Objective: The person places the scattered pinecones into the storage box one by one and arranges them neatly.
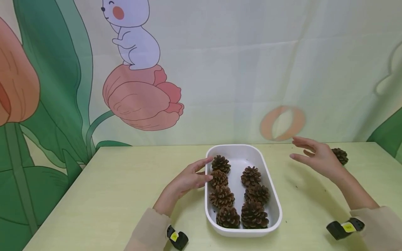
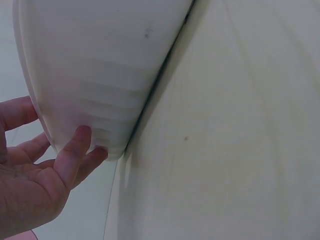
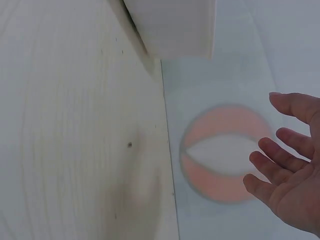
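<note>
A white tray [image 1: 240, 233] stands on the table and holds several brown pine cones [image 1: 222, 197] in two rows along its long sides. On its left side, my left hand [image 1: 190, 179] holds the tray by the rim. In the left wrist view, fingers [image 2: 80, 137] lie against the tray's outer wall while others reach the rim. To the right of the tray, my right hand [image 1: 317, 158] is raised over the table, its fingers spread and loosely bent, holding nothing. Another pine cone [image 1: 340, 156] lies on the table beyond my right wrist, partly hidden by it.
The pale wood-look table [image 1: 125, 195] ends at the back against a printed cloth [image 1: 220, 87] with flowers and a white animal. Small dark crumbs [image 1: 296, 187] lie to the tray's right. Each sleeve has a black wrist camera [image 1: 343, 228] at its cuff.
</note>
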